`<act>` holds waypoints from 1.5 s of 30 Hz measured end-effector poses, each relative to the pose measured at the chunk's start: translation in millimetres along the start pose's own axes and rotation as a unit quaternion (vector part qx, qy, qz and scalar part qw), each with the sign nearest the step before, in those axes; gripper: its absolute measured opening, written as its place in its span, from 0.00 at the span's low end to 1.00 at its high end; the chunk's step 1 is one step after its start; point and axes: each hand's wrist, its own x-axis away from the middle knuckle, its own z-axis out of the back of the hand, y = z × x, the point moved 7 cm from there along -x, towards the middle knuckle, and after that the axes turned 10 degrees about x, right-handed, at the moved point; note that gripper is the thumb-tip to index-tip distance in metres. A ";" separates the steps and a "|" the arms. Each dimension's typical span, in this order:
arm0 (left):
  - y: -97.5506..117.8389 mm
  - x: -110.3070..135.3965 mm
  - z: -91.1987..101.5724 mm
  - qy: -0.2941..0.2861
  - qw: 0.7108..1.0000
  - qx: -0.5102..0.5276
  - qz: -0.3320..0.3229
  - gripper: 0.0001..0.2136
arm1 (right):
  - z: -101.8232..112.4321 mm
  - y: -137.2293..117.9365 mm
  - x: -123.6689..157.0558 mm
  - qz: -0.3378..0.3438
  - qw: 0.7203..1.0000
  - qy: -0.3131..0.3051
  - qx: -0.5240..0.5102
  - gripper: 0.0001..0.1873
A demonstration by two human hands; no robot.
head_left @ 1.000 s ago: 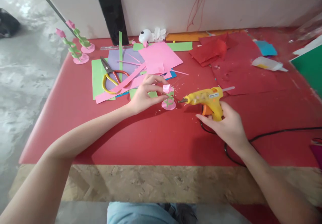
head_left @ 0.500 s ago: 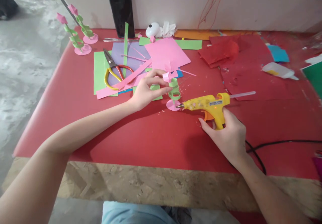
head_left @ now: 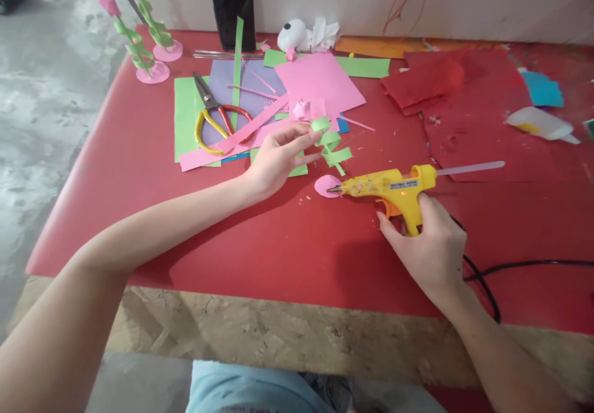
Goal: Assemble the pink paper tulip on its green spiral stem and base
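Observation:
My left hand [head_left: 277, 153] pinches the top of a paper flower [head_left: 325, 135], a pink bud on a green folded-strip stem that hangs stretched and lifted off its base. The small pink paper disc [head_left: 325, 186] lies on the red table [head_left: 232, 234] just below. My right hand [head_left: 429, 243] grips the handle of a yellow hot glue gun [head_left: 394, 187]. Its nozzle points left and touches the pink disc.
Two finished paper flowers [head_left: 143, 36] stand at the far left corner. Scissors [head_left: 211, 113] lie on green, purple and pink paper sheets [head_left: 320, 82]. Red paper [head_left: 436, 82], a white glue bottle [head_left: 538, 122] and the gun's black cord [head_left: 510, 271] are on the right.
My left hand lifted the flower, stretching the green stem and pulling it off the pink disc. My right hand slid the glue gun's nozzle left onto the disc.

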 end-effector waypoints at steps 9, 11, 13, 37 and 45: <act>-18.1 15.9 -7.3 0.026 0.995 0.067 0.074 0.08 | -11.6 10.1 5.3 -0.070 0.994 -0.074 -0.044 0.19; -21.1 15.0 -5.0 0.028 0.994 0.069 0.084 0.08 | -11.8 10.3 4.7 -0.079 0.992 -0.090 -0.049 0.18; -22.6 13.5 -4.2 0.014 0.994 0.059 0.087 0.08 | -11.6 10.4 3.5 -0.085 0.990 -0.104 -0.048 0.18; -23.8 12.7 -4.9 0.008 0.996 0.039 0.076 0.09 | -9.4 9.9 -0.9 -0.082 0.988 -0.121 -0.058 0.13; -23.0 12.3 -4.1 0.006 0.997 0.030 0.067 0.09 | -6.6 9.7 -0.9 -0.068 0.991 -0.106 -0.046 0.13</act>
